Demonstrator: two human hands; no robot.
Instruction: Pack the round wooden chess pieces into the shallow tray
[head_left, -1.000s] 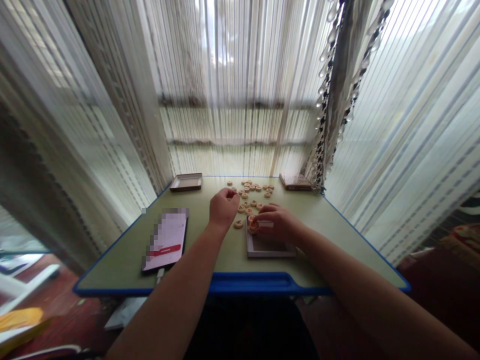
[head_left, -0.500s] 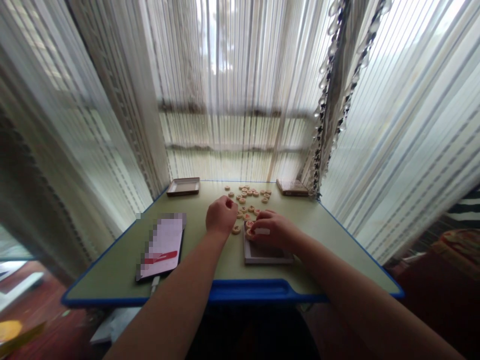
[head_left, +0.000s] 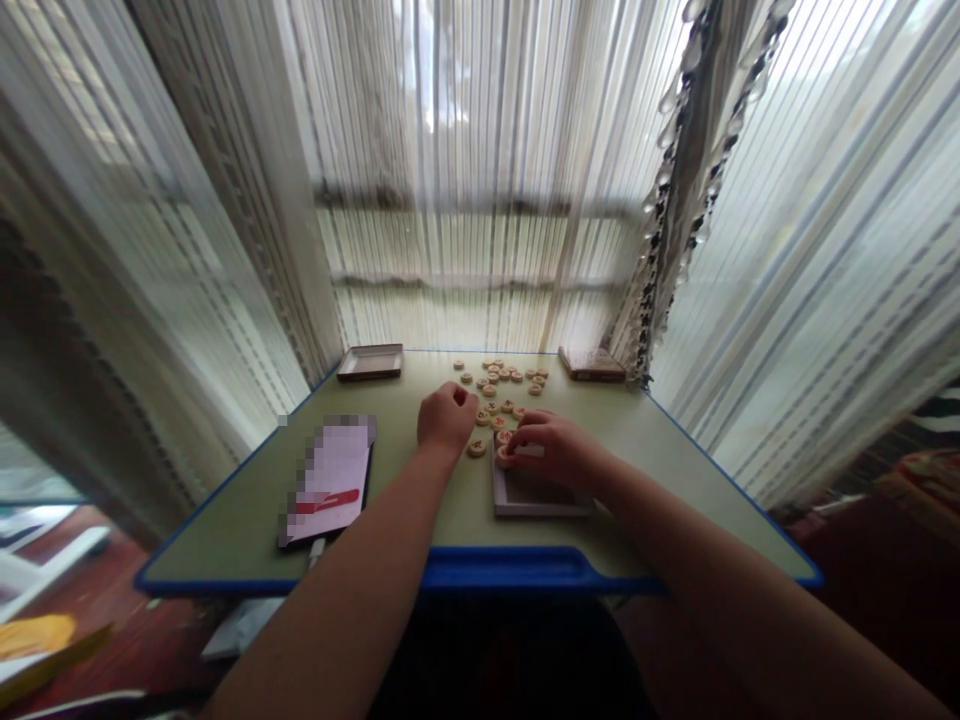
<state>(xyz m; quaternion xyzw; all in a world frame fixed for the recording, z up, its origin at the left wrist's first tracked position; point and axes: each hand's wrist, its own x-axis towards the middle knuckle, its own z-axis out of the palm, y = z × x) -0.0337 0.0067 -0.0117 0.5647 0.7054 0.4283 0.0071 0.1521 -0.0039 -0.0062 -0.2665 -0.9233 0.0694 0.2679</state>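
Note:
Several round wooden game discs (head_left: 501, 384) with red or dark marks lie scattered on the far middle of a green table (head_left: 645, 470). My left hand (head_left: 445, 418) rests among them with its fingers curled in; what they hold is hidden. One disc (head_left: 477, 448) lies just right of that hand. My right hand (head_left: 551, 447) is curled over the far edge of a shallow grey box (head_left: 537, 494), its fingertips pinching a disc (head_left: 504, 456) at the box's far left corner.
A phone (head_left: 330, 480) with a blurred screen lies at the left, a cable at its near end. A shallow tin (head_left: 370, 362) sits at the far left, a flat box (head_left: 592, 364) at the far right. Sheer curtains surround the table; its blue rim (head_left: 495, 570) runs along the front.
My left hand has drawn back a little from the scattered discs toward me. My right hand stays at the box's far corner. The view shifts slightly.

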